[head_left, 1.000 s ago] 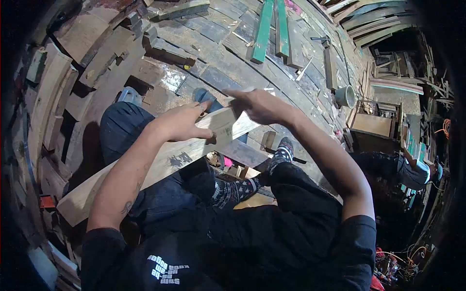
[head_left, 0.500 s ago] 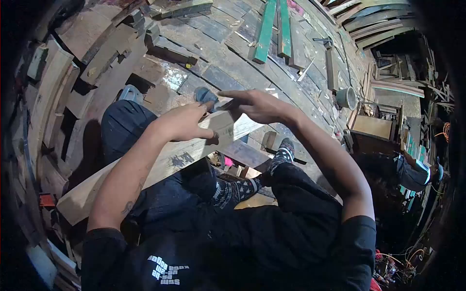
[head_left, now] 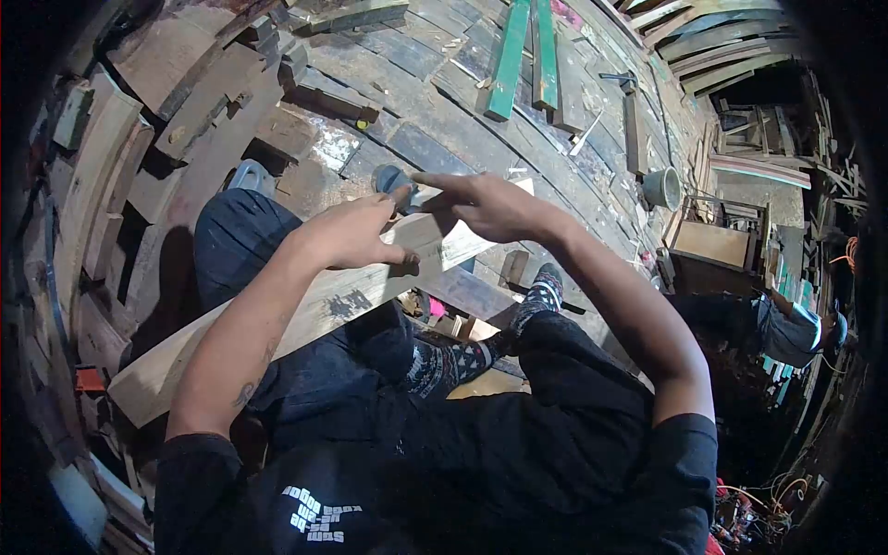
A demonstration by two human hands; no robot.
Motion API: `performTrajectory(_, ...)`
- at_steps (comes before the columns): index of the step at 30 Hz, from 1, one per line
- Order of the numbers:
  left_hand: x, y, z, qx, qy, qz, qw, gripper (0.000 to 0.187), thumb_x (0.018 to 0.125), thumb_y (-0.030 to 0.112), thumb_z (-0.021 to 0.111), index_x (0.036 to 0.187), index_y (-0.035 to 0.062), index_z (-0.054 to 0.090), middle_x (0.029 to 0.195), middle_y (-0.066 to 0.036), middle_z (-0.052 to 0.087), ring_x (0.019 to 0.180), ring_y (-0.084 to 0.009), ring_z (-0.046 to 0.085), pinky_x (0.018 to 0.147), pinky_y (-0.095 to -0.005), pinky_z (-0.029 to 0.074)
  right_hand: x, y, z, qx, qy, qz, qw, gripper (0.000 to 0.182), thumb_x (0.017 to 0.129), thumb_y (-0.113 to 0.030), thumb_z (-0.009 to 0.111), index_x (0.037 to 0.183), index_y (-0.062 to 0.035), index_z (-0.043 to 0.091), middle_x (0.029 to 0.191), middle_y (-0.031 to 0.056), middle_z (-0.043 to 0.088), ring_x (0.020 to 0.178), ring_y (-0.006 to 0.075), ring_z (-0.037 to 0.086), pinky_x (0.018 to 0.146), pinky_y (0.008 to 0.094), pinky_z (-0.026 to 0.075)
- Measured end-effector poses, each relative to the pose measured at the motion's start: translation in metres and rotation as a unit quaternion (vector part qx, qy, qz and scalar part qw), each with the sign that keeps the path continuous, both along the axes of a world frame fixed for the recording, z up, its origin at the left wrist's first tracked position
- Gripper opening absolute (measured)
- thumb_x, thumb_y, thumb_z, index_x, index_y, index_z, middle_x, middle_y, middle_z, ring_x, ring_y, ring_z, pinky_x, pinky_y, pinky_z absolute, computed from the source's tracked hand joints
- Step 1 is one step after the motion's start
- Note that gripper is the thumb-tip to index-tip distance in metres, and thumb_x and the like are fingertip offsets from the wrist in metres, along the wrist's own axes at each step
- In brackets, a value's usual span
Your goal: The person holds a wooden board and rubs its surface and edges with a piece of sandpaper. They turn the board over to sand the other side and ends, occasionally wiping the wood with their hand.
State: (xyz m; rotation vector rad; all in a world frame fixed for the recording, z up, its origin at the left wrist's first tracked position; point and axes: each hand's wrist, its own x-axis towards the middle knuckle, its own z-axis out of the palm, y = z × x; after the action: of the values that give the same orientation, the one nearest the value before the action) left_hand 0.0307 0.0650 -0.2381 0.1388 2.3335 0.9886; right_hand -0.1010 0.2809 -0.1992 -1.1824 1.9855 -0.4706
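A pale wooden plank (head_left: 338, 294) lies slantwise across my lap, from lower left to upper right, with a dark rough patch on its face. My left hand (head_left: 350, 233) grips it from above, thumb on the near face and fingers over the far edge. Farther along, my right hand (head_left: 499, 205) is closed over the plank near its upper end, index finger stretched toward my left fingertips. Just beyond the fingers is a dark rounded object (head_left: 387, 178), whose kind I cannot make out. Some of my fingertips are hidden behind the wood.
Two green boards (head_left: 508, 69) lie on the plank floor (head_left: 421, 148) ahead. A hammer-like tool (head_left: 618, 78) and a grey bucket (head_left: 660, 188) are to the right. Wood pieces (head_left: 208, 102) are stacked at left. Another person (head_left: 791, 328) is at far right, beyond a wooden box (head_left: 710, 242).
Both hands and the plank stay almost still. The view has shifted very slightly, and the person at far right has moved a little.
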Motion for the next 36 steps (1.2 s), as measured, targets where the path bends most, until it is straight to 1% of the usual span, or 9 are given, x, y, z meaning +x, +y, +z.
performTrajectory(2,-0.001,0.002,0.009,-0.01,-0.012,-0.009,1.0,0.113,0.082,0.056,0.08,0.163,0.0002,0.025,0.146,-0.033,0.054,0.131,-0.0424,0.058,0.11,-0.0434,0.047,-0.015,0.005,0.003,0.008,-0.191,-0.091,0.977,0.073,0.09,-0.002,0.054,0.161,-0.012,0.039,0.125,0.0193,0.073,0.117,0.0294,0.068,0.109,0.0407,0.05)
performTrajectory(6,0.001,-0.001,-0.001,0.005,0.014,0.005,1.0,0.113,0.082,0.055,0.08,0.164,0.0019,0.023,0.144,-0.033,0.055,0.131,-0.0446,0.058,0.111,-0.0437,0.046,-0.048,0.045,-0.018,0.038,0.075,-0.044,0.996,0.067,0.092,-0.008,0.054,0.158,-0.008,0.043,0.106,0.0273,0.075,0.104,0.0348,0.074,0.095,0.0434,0.057)
performTrajectory(9,0.001,0.001,-0.002,0.016,0.011,0.001,1.0,0.112,0.082,0.053,0.08,0.165,0.0033,0.022,0.141,-0.032,0.058,0.128,-0.0444,0.06,0.109,-0.0438,0.048,-0.042,0.051,-0.024,0.216,0.33,0.044,0.918,0.064,0.088,-0.005,0.054,0.152,-0.0034,0.047,0.088,0.0258,0.073,0.083,0.0416,0.074,0.073,0.0541,0.058)
performTrajectory(16,-0.007,0.0,0.023,-0.005,-0.053,-0.011,0.999,0.114,0.081,0.051,0.079,0.161,-0.0065,0.022,0.141,-0.033,0.057,0.128,-0.0428,0.06,0.108,-0.044,0.049,-0.006,-0.003,0.017,-0.021,-0.182,-0.059,0.981,0.072,0.094,-0.003,0.055,0.162,-0.0155,0.038,0.141,0.0183,0.066,0.127,0.0268,0.062,0.114,0.0405,0.045)
performTrajectory(18,-0.002,0.001,0.003,-0.006,0.014,-0.004,1.0,0.114,0.082,0.052,0.079,0.161,-0.0059,0.021,0.14,-0.033,0.058,0.127,-0.042,0.061,0.107,-0.044,0.05,-0.021,0.012,0.017,0.03,-0.147,-0.092,0.984,0.071,0.094,-0.003,0.055,0.162,-0.014,0.038,0.139,0.0195,0.067,0.125,0.0265,0.063,0.113,0.0409,0.045)
performTrajectory(22,-0.002,0.0,0.006,0.0,-0.019,0.002,1.0,0.116,0.084,0.054,0.08,0.166,0.0033,0.016,0.141,-0.033,0.058,0.129,-0.0443,0.059,0.109,-0.0437,0.047,-0.045,0.048,-0.021,0.194,0.268,-0.015,0.943,0.049,0.092,-0.004,0.056,0.141,-0.0006,0.053,0.105,0.0194,0.077,0.092,0.0449,0.072,0.082,0.0529,0.057)
performTrajectory(25,0.001,0.002,0.001,0.005,0.0,0.0,1.0,0.114,0.084,0.053,0.081,0.166,0.0039,0.017,0.142,-0.032,0.057,0.129,-0.0439,0.059,0.108,-0.0444,0.048,-0.02,0.028,-0.017,0.167,0.281,0.031,0.945,0.052,0.088,-0.001,0.055,0.14,0.0003,0.054,0.105,0.0168,0.078,0.092,0.0431,0.073,0.083,0.0523,0.057)
performTrajectory(31,0.0,0.001,-0.002,-0.011,0.006,-0.009,1.0,0.113,0.084,0.055,0.079,0.165,0.0023,0.02,0.143,-0.033,0.056,0.127,-0.0433,0.06,0.108,-0.0436,0.049,-0.018,-0.004,0.018,0.001,-0.174,-0.08,0.982,0.074,0.09,-0.004,0.059,0.161,-0.014,0.04,0.13,0.0211,0.07,0.114,0.0231,0.067,0.108,0.0373,0.049)
performTrajectory(36,-0.003,0.0,0.008,-0.006,-0.023,-0.014,1.0,0.113,0.084,0.052,0.079,0.165,0.0004,0.018,0.149,-0.033,0.051,0.131,-0.0441,0.058,0.112,-0.0431,0.046,-0.043,0.042,-0.018,0.25,0.309,0.027,0.917,0.067,0.087,-0.004,0.057,0.153,-0.0073,0.046,0.088,0.0252,0.074,0.087,0.0442,0.073,0.081,0.0531,0.058)
